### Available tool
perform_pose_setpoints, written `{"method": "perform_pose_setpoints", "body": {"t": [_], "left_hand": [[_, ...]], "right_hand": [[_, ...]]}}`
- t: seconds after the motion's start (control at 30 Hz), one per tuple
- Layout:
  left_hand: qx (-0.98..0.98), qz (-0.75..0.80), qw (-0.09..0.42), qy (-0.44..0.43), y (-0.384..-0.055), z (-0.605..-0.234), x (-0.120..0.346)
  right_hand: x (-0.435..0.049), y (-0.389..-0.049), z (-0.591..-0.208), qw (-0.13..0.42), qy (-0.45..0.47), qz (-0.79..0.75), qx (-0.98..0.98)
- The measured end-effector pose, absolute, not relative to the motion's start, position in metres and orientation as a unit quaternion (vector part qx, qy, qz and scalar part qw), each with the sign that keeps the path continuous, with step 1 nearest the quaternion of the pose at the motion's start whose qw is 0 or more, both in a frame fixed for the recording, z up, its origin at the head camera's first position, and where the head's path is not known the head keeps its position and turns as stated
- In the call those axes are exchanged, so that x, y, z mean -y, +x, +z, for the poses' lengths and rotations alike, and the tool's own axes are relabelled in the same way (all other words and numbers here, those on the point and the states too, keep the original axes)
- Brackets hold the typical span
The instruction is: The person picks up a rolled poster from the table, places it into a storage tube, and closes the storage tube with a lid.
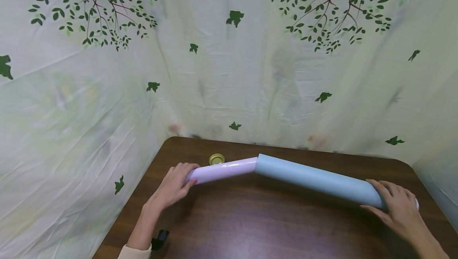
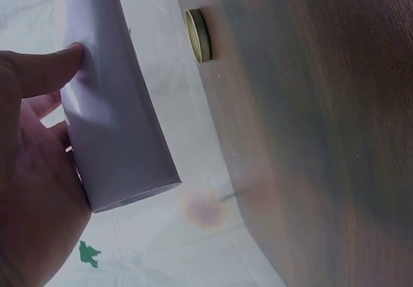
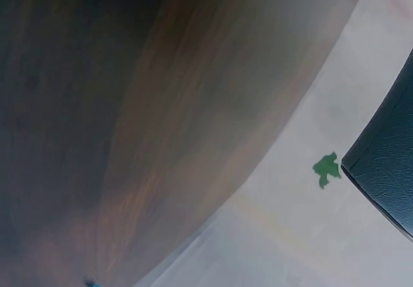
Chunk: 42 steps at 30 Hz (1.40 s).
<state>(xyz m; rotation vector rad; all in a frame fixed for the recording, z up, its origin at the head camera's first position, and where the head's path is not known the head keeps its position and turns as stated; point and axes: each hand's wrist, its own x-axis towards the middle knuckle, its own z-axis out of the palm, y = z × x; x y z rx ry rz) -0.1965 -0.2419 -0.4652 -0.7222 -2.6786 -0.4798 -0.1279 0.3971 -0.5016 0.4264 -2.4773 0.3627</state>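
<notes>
A brown wood-grain table (image 1: pixel 257 227) with rounded far corners fills the lower part of the head view. Pale cloth (image 1: pixel 264 76) hangs behind and to the sides, creased and printed with leafy branches (image 1: pixel 103 16) along the top and scattered green leaves (image 1: pixel 234 18). A gold lid (image 1: pixel 216 159) lies near the table's far edge. A small black object (image 1: pixel 160 240), too unclear to name, shows beside the left wrist, just past a pale sleeve (image 1: pixel 135 252).

Between the hands, a lilac tube (image 1: pixel 225 170) and a blue tube (image 1: pixel 318 183) meet end to end at a shallow angle; whether one enters the other cannot be told. The left hand (image 1: pixel 173 185) grips the lilac tube's outer end, thumb on the near side, and the lid sits just beyond that tube. The right hand (image 1: pixel 398 207) grasps the blue tube's outer end, fingers over the top.
</notes>
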Motion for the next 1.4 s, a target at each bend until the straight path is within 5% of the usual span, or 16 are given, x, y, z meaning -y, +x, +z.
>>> {"method": "perform_pose_setpoints", "body": {"t": [1.4], "left_hand": [[0.919,-0.174,0.167,-0.313,-0.199,-0.462,0.22]], "right_hand": [[-0.364,-0.133,-0.491,0.287,0.203,0.154,0.923]]}}
